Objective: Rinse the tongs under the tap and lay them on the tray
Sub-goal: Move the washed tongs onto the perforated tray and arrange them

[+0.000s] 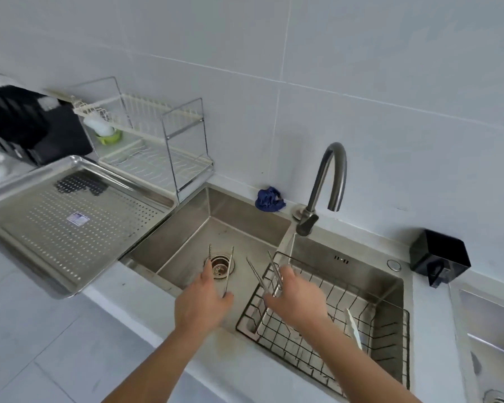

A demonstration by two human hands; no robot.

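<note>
While the left hand (pixel 200 301) curls its fingers round one pair of tongs (pixel 230 271), their arms spread and pointing away over the drain (pixel 220 266) of the sink (pixel 186 242), the right hand (pixel 298 298) grips a second pair of tongs (pixel 257 274) over the left edge of the wire basket (pixel 361 303). The tap (pixel 332 170) stands behind them. The perforated tray (pixel 99 228) lies left of the sink, well apart from both pairs.

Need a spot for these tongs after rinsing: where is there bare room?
The perforated tray is bare but for a sticker, bordered by dish rack and sink. The left basin floor around the drain is free too. Crowded: the wire basket, holding a white item, under the right hand.
</note>
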